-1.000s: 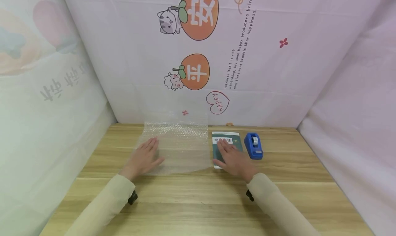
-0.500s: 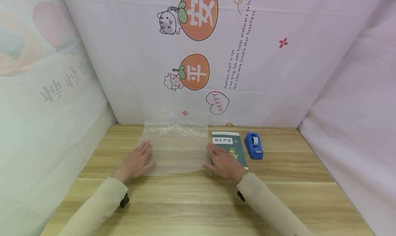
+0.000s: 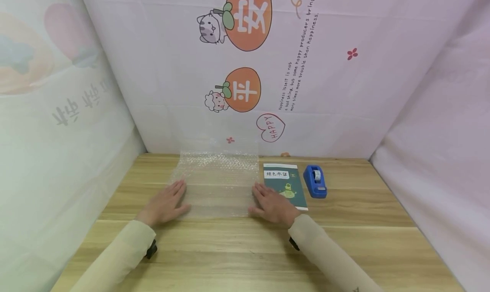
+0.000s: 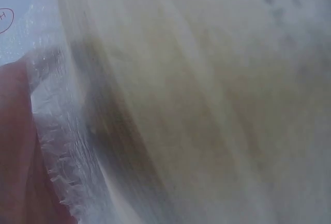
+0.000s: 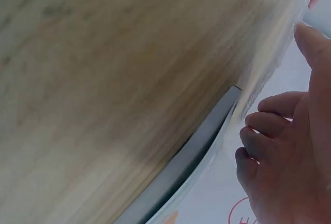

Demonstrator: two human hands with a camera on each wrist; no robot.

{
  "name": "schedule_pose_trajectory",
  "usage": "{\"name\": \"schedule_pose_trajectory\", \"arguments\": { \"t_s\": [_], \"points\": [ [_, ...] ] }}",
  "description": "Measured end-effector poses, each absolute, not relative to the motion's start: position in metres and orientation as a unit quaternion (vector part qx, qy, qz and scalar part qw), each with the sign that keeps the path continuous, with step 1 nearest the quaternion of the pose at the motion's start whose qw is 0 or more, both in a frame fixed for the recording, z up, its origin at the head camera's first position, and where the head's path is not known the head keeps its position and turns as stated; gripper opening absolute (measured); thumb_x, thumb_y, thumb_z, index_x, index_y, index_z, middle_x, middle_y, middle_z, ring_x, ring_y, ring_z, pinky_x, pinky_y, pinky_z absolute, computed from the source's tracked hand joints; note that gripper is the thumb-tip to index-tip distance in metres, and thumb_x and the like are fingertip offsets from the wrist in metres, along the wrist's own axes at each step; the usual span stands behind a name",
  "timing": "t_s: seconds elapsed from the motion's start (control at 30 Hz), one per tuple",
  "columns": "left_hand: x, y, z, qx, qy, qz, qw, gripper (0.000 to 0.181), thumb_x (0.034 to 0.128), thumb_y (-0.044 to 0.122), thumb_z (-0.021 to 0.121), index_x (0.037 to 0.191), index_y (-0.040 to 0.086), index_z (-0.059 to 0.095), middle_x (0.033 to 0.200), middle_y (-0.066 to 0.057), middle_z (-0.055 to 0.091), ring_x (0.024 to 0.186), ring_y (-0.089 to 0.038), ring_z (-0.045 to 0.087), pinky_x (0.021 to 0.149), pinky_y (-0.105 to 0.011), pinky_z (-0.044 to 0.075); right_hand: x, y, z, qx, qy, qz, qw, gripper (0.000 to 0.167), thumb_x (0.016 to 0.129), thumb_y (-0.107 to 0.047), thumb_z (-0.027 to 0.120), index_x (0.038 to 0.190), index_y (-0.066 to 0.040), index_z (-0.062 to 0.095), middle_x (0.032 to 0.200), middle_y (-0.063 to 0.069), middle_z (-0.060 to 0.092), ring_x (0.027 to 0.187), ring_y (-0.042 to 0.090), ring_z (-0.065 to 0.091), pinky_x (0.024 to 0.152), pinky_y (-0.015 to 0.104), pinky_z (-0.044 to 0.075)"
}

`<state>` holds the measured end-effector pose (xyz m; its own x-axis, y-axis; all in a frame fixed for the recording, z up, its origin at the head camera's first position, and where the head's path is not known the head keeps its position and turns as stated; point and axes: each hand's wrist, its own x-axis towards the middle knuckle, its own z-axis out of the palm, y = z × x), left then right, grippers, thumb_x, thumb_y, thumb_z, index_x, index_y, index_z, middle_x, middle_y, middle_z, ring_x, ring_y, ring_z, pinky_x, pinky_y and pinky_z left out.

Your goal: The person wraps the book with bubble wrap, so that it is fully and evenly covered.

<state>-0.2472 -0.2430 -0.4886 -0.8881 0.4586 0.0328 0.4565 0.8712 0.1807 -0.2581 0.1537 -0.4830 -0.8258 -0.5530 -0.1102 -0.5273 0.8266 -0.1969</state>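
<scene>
A clear sheet of bubble wrap (image 3: 220,190) lies flat on the wooden table, its far end reaching the back wall. My left hand (image 3: 164,203) rests on its left edge with fingers straight; the left wrist view shows that hand (image 4: 18,146) beside the crinkled plastic (image 4: 59,146). On the right edge rests my right hand (image 3: 273,205), fingers extended, close to the near left corner of a green booklet (image 3: 289,188). In the right wrist view the right hand (image 5: 284,151) is beside the wrap's edge, and the booklet's edge (image 5: 191,157) shows.
A blue tape dispenser (image 3: 315,182) with a roll of tape stands right of the booklet. The wooden table (image 3: 229,258) runs to a printed white cloth (image 3: 183,71) at the back, with more cloth hanging at both sides.
My right hand has moved left off the booklet onto the right edge of the wrap. My left hand has shifted slightly left and nearer.
</scene>
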Motion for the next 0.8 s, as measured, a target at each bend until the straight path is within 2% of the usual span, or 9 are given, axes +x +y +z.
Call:
{"name": "schedule_pose_trajectory", "arguments": {
  "t_s": [0.33,0.53,0.8],
  "points": [
    [-0.248,-0.243,-0.494,0.233,0.964,0.116,0.056,0.079,0.1099,0.044,0.051,0.16,-0.014,0.029,0.17,-0.032,0.026,0.159,-0.05,0.027,0.13,-0.06,0.027,-0.262,0.151,-0.491,-0.277,0.954,-0.054,0.1,0.086,0.107,-0.062,0.047,0.166,-0.002,0.029,0.175,0.016,0.028,0.163,0.033,0.028,0.133,0.049,0.029],
    [-0.247,-0.241,-0.494,0.222,0.964,0.13,0.063,0.079,0.1104,0.043,0.05,0.161,-0.013,0.027,0.171,-0.032,0.023,0.159,-0.051,0.024,0.131,-0.061,0.026,-0.267,0.153,-0.489,-0.285,0.951,-0.056,0.1,0.085,0.107,-0.059,0.05,0.165,0.0,0.03,0.174,0.018,0.028,0.162,0.035,0.029,0.132,0.049,0.031],
    [-0.242,-0.232,-0.493,0.208,0.962,0.159,0.082,0.079,0.1117,0.041,0.049,0.161,-0.014,0.022,0.172,-0.034,0.015,0.16,-0.053,0.016,0.131,-0.063,0.02,-0.271,0.147,-0.481,-0.274,0.953,-0.054,0.116,0.087,0.107,-0.062,0.048,0.166,-0.002,0.029,0.175,0.017,0.026,0.164,0.034,0.026,0.133,0.049,0.028]
  ]
}}
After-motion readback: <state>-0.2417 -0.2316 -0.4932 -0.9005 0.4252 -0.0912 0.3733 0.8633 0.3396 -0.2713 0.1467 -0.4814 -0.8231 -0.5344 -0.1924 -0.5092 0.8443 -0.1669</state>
